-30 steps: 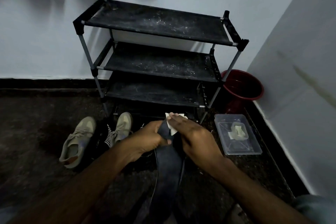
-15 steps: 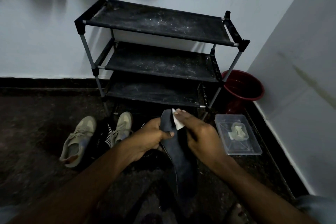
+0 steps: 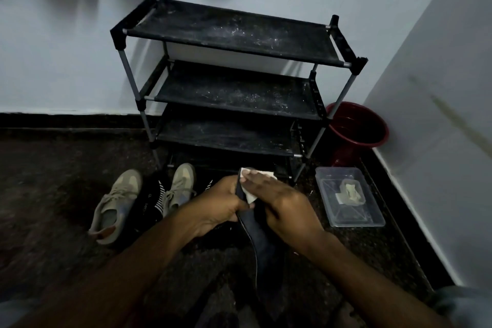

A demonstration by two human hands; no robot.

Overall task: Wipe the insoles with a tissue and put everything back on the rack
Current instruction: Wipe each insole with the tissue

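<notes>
A dark insole (image 3: pixel 262 242) hangs in front of me, its upper end held between both hands. My left hand (image 3: pixel 221 202) grips that upper end from the left. My right hand (image 3: pixel 279 200) presses a white tissue (image 3: pixel 251 194) against the insole's top with its fingers laid over it. The black three-shelf rack (image 3: pixel 234 90) stands against the wall behind, its dusty shelves bare. A pair of beige sneakers (image 3: pixel 117 205) lies on the floor to the left, with dark striped footwear (image 3: pixel 157 200) between them.
A clear plastic box (image 3: pixel 348 197) holding crumpled used tissue sits on the floor at right. A red bucket (image 3: pixel 356 128) stands in the corner beside the rack. The right wall runs close along the box.
The insole has turned from tilted back to hanging upright. My right hand with the tissue slid along the insole's upper end; my left hand kept its grip.
</notes>
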